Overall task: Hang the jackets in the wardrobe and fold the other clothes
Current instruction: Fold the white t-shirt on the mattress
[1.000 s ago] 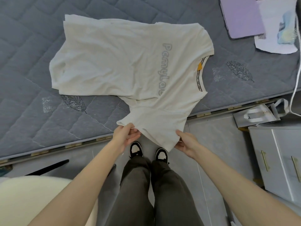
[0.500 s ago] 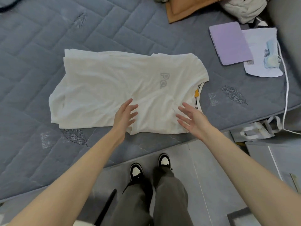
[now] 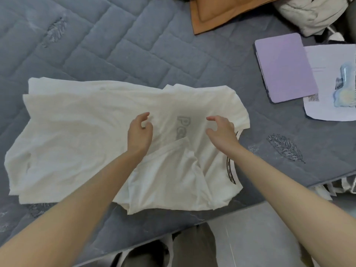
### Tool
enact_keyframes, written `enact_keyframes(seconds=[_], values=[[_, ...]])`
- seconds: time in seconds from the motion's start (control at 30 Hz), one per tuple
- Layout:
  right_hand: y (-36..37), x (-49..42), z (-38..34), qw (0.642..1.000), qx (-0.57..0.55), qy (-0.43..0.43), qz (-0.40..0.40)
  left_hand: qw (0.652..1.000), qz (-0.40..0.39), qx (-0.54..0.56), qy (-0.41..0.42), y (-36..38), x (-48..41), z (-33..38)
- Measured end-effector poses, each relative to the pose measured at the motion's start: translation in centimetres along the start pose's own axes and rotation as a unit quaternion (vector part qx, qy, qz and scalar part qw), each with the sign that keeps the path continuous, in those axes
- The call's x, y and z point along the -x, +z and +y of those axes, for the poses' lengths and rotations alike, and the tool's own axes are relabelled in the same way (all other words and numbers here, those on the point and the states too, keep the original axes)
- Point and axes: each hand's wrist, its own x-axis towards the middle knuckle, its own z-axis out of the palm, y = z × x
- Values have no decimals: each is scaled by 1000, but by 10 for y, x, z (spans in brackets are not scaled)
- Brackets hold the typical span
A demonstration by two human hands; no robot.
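Over the white T-shirt, left hand and right hand, both released, fingers loosely curved

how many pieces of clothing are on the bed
3: the white t-shirt spread in the middle, an orange garment at the top edge, a cream jacket top right. More may lie out of frame.

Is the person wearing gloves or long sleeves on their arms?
No. The left hand and right hand have no gloves, and no watch or bracelet shows. The arms behind them are bare, with no sleeves in view.
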Motion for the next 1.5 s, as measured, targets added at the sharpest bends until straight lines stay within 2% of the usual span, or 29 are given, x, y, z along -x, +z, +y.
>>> enact_keyframes(seconds=[0.17,0.27,0.37,0.47,0.53,0.6,0.7,0.77,0.8,0.87,0.93,1.0,1.13,1.27,1.4,1.5], values=[[-22,-64,4,989,113,-91,14,993,17,-69,94,45,-57,29],[-30,-97,3,981,162,-109,7,975,2,-165,146,65,-90,41],[-31,-120,2,955,269,-126,21,954,2,-241,178,76,-113,47],[-31,-125,1,927,317,-197,39,929,-13,-313,197,79,-122,45],[-32,-114,3,932,270,-241,24,914,-26,-343,216,76,-116,39],[-30,-94,8,942,215,-252,-52,902,-31,-357,240,71,-102,32],[-21,-63,18,933,208,-200,-214,876,-55,-402,262,62,-75,16],[-16,-54,23,927,205,-168,-264,866,-66,-420,263,56,-60,6],[-15,-53,22,940,180,-154,-247,870,-66,-417,253,53,-55,3],[-15,-58,17,976,104,-127,-143,899,-70,-380,206,47,-50,4],[-13,-72,12,993,57,-86,-53,928,-84,-329,152,46,-53,9],[-12,-88,5,998,25,-19,-50,942,-101,-303,101,48,-58,16],[-9,-115,-7,986,-43,127,-104,961,-93,-259,-17,57,-79,21],[-16,-126,-13,966,-89,164,-178,951,-73,-300,0,56,-84,26],[-42,-125,-32,962,-175,162,-130,948,6,-309,72,46,-88,49],[-70,-132,-54,954,-258,121,-88,920,71,-364,130,45,-100,83]])
